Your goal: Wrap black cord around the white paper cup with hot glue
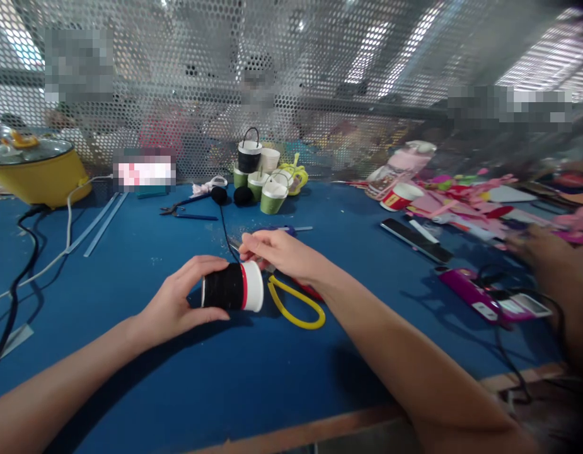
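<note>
My left hand grips a paper cup lying on its side above the blue table, thumb below and fingers on top. Black yarn winds round the cup, beside a red band and a bare white rim. My right hand is closed in a pinch just above the rim; what its fingertips hold is hidden. A black strand runs from a yarn ball down to the cup near those fingertips. Scissors with a yellow handle lie under my right wrist, partly covered.
Several small cups stand at the back, beside pliers. A yellow electric pot with cables is at left. To the right are a black phone, a purple device, pink scraps and another person's hand.
</note>
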A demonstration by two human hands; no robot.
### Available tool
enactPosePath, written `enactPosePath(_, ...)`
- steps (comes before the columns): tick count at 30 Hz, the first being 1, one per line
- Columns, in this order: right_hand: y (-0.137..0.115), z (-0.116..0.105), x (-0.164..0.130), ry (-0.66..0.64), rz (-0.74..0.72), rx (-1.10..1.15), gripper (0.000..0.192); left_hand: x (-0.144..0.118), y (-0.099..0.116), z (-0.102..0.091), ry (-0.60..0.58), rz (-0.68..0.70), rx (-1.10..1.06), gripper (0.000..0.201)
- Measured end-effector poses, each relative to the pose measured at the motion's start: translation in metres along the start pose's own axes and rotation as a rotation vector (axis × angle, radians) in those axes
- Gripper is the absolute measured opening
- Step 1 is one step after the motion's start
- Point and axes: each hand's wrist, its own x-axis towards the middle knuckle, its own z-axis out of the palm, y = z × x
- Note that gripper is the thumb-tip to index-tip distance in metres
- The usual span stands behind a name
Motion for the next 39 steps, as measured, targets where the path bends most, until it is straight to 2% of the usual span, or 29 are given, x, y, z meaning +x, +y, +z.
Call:
enactPosePath(4,0.006,-0.005,-0.012,-0.213,-0.036,0.075,0.041,0.001,-0.005,0.001,0.042,-0.049,-0.015,0.051)
enactPosePath(6,0.013,-0.004,-0.015,-0.253,-0.060,0.099,0.048,0.000,-0.006,0.002,0.028,-0.058,-0.022,0.050)
enactPosePath(11,0.025,0.005,-0.022,-0.119,-0.211,-0.118,0.056,-0.001,-0.006,0.003,-0.040,-0.192,-0.121,0.061)
enactPosePath(14,0.024,0.009,-0.026,-0.052,-0.307,-0.256,0.057,-0.001,-0.006,0.004,-0.096,-0.304,-0.189,0.059)
enactPosePath(16,0.023,0.009,-0.027,-0.041,-0.338,-0.305,0.057,-0.001,-0.006,0.004,-0.103,-0.326,-0.189,0.057)
enactPosePath(19,0.025,0.009,-0.024,-0.068,-0.346,-0.230,0.057,-0.002,-0.006,0.005,-0.096,-0.243,-0.116,0.060)
enactPosePath(23,0.025,0.009,-0.016,-0.116,-0.358,-0.022,0.052,-0.004,-0.004,0.004,-0.155,-0.103,0.013,0.061)
enactPosePath(30,-0.005,0.013,-0.001,-0.156,-0.280,0.222,0.053,-0.002,0.003,0.002,-0.215,-0.064,0.093,0.057)
enactPosePath(33,-0.012,0.017,0.007,-0.162,-0.232,0.208,0.055,-0.001,0.005,0.001,-0.240,-0.064,0.086,0.050)
enactPosePath(36,-0.009,0.013,0.014,-0.069,-0.194,0.099,0.051,-0.001,0.006,0.002,-0.245,-0.079,0.079,0.046)
enactPosePath(39,0.000,-0.010,0.014,0.167,-0.179,-0.016,0.045,-0.001,0.006,0.002,-0.235,-0.089,0.070,0.045)
